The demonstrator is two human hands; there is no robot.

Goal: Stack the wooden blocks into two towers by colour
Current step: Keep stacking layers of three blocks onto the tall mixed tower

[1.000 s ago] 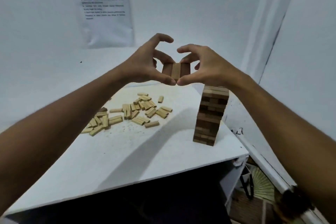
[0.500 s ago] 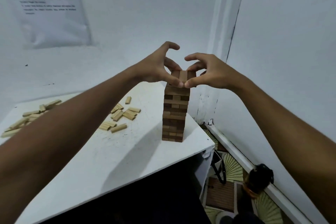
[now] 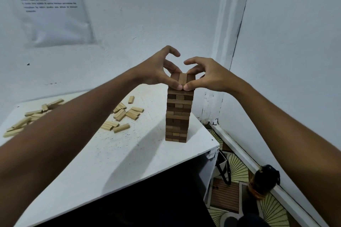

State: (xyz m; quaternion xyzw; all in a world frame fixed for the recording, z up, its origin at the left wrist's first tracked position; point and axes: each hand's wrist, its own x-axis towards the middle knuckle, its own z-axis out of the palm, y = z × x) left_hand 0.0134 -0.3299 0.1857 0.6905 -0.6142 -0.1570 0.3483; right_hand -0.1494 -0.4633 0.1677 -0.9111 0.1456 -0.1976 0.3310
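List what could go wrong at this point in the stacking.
The dark tower is tall, narrow and near the table's right edge, so a nudge could tip it off. Left hand and right hand pinch the top row of three blocks; an uneven release could shift it. Light blocks lie unstacked.

Tower (image 3: 178,116) right of loose blocks (image 3: 121,116)

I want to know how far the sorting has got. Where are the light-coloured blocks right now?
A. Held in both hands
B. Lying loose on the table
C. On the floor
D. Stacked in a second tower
B: the light blocks lie scattered flat on the white table, left of the dark tower.
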